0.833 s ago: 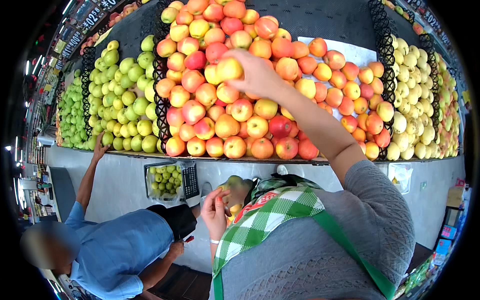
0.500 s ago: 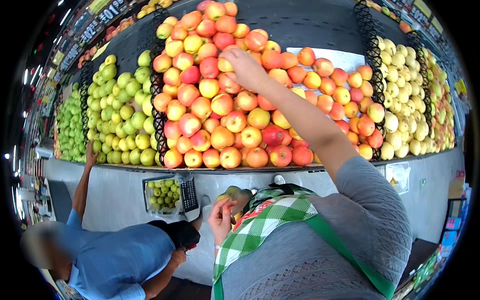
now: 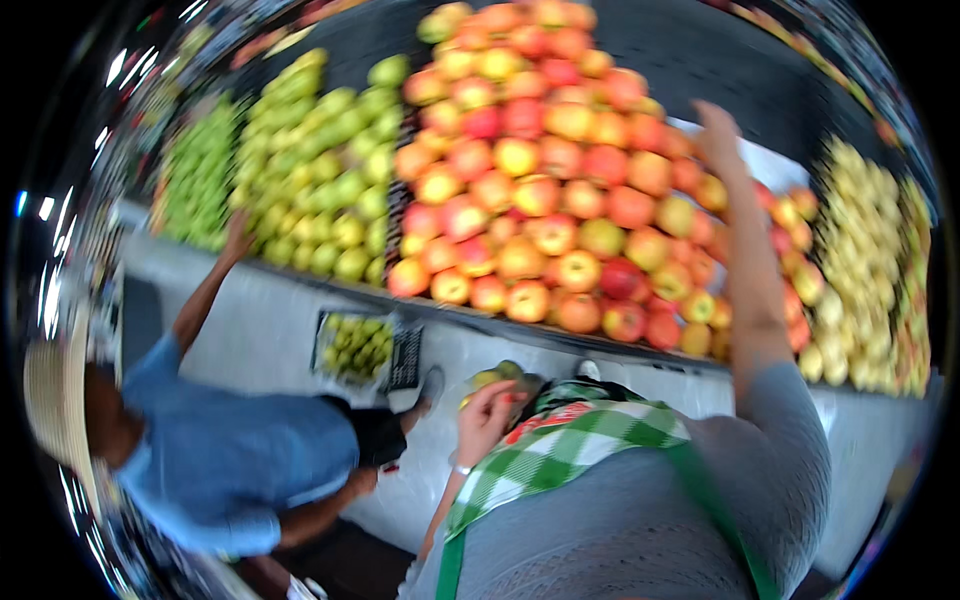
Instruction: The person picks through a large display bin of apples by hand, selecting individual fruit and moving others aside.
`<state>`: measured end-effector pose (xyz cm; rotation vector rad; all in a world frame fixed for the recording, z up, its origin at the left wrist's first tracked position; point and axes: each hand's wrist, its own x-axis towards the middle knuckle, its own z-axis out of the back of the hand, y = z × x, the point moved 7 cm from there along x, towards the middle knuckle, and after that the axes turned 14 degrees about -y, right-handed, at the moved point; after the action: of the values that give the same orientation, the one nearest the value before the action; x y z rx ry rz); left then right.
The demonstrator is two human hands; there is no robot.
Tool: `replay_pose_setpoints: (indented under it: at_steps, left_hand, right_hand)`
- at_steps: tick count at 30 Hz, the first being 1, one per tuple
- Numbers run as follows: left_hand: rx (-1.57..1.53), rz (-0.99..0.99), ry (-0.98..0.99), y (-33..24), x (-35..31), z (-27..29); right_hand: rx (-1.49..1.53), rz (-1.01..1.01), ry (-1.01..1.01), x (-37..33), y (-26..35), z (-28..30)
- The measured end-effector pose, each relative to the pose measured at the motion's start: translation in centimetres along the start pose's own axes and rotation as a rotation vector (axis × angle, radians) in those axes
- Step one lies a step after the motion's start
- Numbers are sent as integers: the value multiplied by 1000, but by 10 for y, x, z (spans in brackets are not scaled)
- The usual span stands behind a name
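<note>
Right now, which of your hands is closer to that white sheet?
Right. The right hand is up by the white sheet; the left hand is back near the apron.

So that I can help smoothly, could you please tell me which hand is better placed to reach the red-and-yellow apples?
The right hand, probably: its arm stretches out over the red-and-yellow apples, while the left hand is held low near the checked apron.

Red ltrs (image 3: 560, 417) on grn/wht apron (image 3: 622, 428), blurred; no txt legible.
</note>
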<state>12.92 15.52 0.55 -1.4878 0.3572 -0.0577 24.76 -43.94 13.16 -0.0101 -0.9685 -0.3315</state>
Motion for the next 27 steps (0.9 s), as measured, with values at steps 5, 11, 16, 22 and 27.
replay_pose_setpoints:
  at_steps: [5, 11, 16, 22, 27]
  left_hand:
    - [-100, 24, -10, -1, -9, -3]
    - [-66, 60, -13, -2, -10, -12]
    - [-57, 79, -38, -13, -1, -22]
    - [-129, 51, -79, 4, 8, -31]
    - [-157, 25, -100, 9, 20, -39]
  right_hand:
    - [123, -222, 430, -22, -39, -27]
    - [128, -186, 459, -19, -41, -37]
    - [288, -363, 190, -4, -69, -18]
    - [1800, -1287, -160, 15, -74, -51]
    - [1627, -1133, 44, 48, -46, -62]
